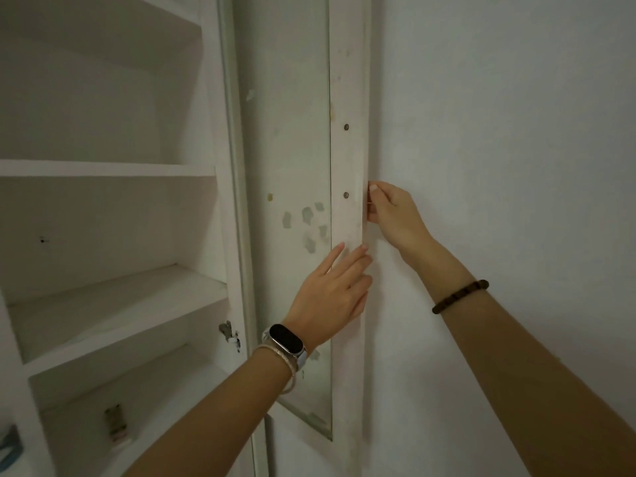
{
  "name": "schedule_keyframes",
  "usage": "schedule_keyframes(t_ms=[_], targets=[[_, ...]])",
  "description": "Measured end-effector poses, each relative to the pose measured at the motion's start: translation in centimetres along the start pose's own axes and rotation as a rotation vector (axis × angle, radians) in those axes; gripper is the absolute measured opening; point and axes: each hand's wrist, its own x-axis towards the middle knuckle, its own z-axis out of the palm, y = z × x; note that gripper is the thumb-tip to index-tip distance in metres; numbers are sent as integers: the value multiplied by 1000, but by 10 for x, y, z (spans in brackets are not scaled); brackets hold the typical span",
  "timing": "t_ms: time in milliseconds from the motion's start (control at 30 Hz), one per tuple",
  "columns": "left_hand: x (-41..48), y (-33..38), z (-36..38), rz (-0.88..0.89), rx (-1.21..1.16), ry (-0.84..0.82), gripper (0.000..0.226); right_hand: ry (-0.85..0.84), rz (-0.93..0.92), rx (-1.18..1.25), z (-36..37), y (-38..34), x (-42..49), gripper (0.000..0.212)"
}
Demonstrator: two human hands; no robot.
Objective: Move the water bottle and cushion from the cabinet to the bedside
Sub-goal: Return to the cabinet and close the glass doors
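A white cabinet (113,168) with bare shelves fills the left. Its glass-panelled door (347,156) is swung fully open against the wall. My right hand (390,215) pinches the door's outer edge at a small handle, which it mostly hides. My left hand (332,292), with a smartwatch on the wrist, lies flat with fingers spread against the door frame just below. No water bottle or cushion shows on the shelves in view. A blue-grey item (10,442) peeks in at the bottom left edge; I cannot tell what it is.
A plain white wall (516,132) fills the right side behind the open door. A metal hinge (229,333) sits on the cabinet's side post, and another metal fitting (115,421) sits lower inside.
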Motion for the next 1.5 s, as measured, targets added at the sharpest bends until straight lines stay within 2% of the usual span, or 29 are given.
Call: schedule_keyframes(t_ms=[133, 333, 567, 700, 900, 1200, 1500], targets=[[1, -1, -3, 21, 61, 12, 25, 4, 29, 47, 2, -6, 1, 40], [-17, -7, -16, 49, 150, 42, 24, -13, -35, 102, 11, -17, 0, 34], [-77, -32, -49, 73, 230, 157, 17, -91, -180, 180, 50, -54, -17, 21], [-119, -57, -79, 48, 275, 155, 21, -134, -227, 223, 86, -82, -28, 21], [-185, -93, -125, -59, 359, -51, 28, -146, -245, 304, 155, -120, -40, 16], [-255, -141, -166, -305, 462, -353, 47, -235, -175, 309, 266, -160, -33, 27], [-300, -185, -148, -415, 551, -475, 56, -225, -228, 318, 332, -170, -14, 22]])
